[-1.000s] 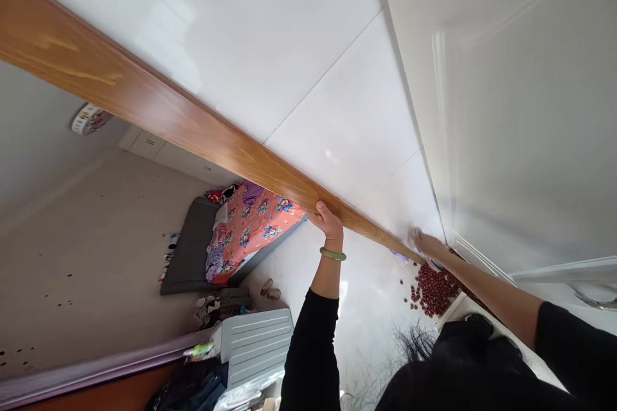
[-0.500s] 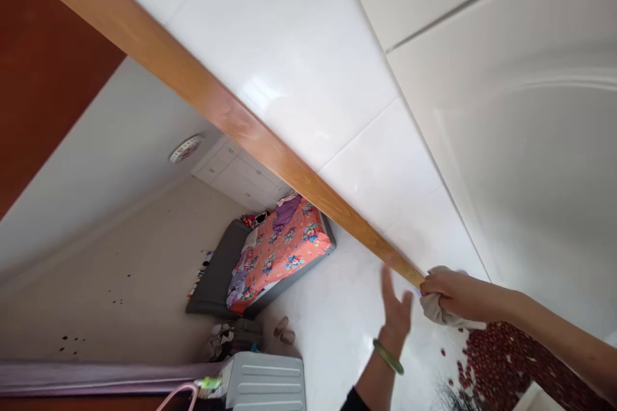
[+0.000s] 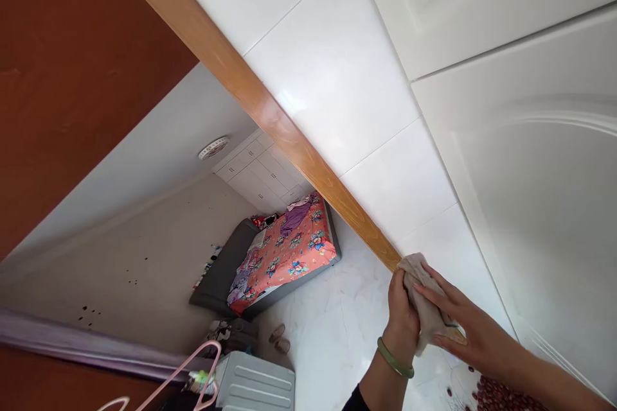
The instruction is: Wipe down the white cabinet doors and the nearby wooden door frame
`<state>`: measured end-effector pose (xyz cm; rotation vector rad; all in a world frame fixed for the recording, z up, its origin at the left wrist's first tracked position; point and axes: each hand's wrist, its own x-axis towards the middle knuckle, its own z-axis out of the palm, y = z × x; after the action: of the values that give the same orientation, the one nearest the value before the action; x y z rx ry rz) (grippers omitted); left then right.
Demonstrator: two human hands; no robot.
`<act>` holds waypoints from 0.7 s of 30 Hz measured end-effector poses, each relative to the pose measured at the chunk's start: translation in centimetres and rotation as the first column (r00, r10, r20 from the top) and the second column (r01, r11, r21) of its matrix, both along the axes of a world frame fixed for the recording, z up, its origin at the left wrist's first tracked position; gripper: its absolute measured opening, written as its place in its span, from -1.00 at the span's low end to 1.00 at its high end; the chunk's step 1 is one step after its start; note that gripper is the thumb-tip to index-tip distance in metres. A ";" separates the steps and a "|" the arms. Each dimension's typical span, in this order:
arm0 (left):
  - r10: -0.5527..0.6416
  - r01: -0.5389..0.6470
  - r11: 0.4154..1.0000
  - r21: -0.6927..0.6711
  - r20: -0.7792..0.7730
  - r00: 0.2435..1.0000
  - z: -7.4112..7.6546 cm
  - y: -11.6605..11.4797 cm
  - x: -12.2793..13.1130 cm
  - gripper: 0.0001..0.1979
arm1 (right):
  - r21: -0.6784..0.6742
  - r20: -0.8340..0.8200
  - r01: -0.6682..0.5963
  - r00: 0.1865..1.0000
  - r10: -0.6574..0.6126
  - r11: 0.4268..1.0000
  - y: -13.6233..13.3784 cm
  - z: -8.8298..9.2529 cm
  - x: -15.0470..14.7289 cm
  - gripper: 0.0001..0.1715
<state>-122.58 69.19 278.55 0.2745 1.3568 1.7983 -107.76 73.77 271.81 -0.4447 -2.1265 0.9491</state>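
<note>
A beige cloth (image 3: 425, 308) is bunched around the lower end of a wooden door-frame trim (image 3: 299, 157). My left hand (image 3: 403, 311), with a green bangle (image 3: 394, 359) on its wrist, grips the cloth from the left side, its fingers curled. On the other side my right hand (image 3: 463, 321) presses on the cloth with its fingers wrapped over it. Part of the trim shows below the cloth. The view is strongly tilted.
White wall tiles (image 3: 390, 180) and a white panelled door (image 3: 540, 205) lie to the right. Red dates (image 3: 504, 395) are on the floor. Left are a bed (image 3: 284, 250), slippers (image 3: 279, 338), a grey cabinet (image 3: 258, 382) and a pink hanger (image 3: 212, 359).
My left hand has moved from open air onto the cloth and closed. The cloth and my right hand have shifted slightly left. The view has shifted, showing fewer of the red dates.
</note>
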 end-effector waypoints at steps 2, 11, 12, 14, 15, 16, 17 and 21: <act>-0.139 0.138 0.990 0.042 0.027 0.990 1.3 -0.4 1.4 -0.45 | -0.061 -0.035 0.060 0.997 -0.062 0.996 -0.7 -1.1 -1.1 0.09; 0.202 0.048 0.970 0.237 -0.902 0.381 6.2 0.4 -3.4 -0.31 | -0.094 -0.421 0.419 0.805 -0.417 0.903 7.1 9.2 -4.5 -0.22; 0.310 -0.071 0.950 0.303 -0.906 0.289 7.2 1.7 -5.4 -0.24 | -0.018 -0.465 0.444 0.789 -0.401 0.896 8.0 10.6 -5.7 -0.19; 0.399 -0.175 0.912 0.372 -0.903 0.159 9.3 4.8 -8.9 -0.09 | 0.180 -0.534 0.445 0.793 -0.293 0.877 9.8 12.6 -8.7 -0.16; 0.402 -0.191 0.907 0.376 -0.907 0.122 10.2 6.3 -10.4 -0.05 | 0.279 -0.539 0.432 0.809 -0.232 0.857 10.7 13.2 -10.3 -0.18; 0.412 -0.196 0.900 0.389 -0.906 0.096 10.8 7.6 -11.5 -0.03 | 0.361 -0.519 0.414 0.833 -0.189 0.835 11.6 13.6 -12.0 -0.21; 0.432 -0.189 0.892 0.411 -0.897 0.089 11.2 8.6 -12.3 -0.04 | 0.420 -0.485 0.397 0.858 -0.168 0.816 12.5 13.9 -13.5 -0.26; 0.468 -0.143 0.881 0.451 -0.875 0.125 10.2 10.1 -13.1 -0.12 | 0.471 -0.413 0.401 0.887 -0.205 0.786 15.6 18.8 -17.3 -0.37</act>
<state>-135.64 79.30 288.76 1.7059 2.1401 2.2236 -125.04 89.41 290.60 -0.2925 -1.8164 0.1795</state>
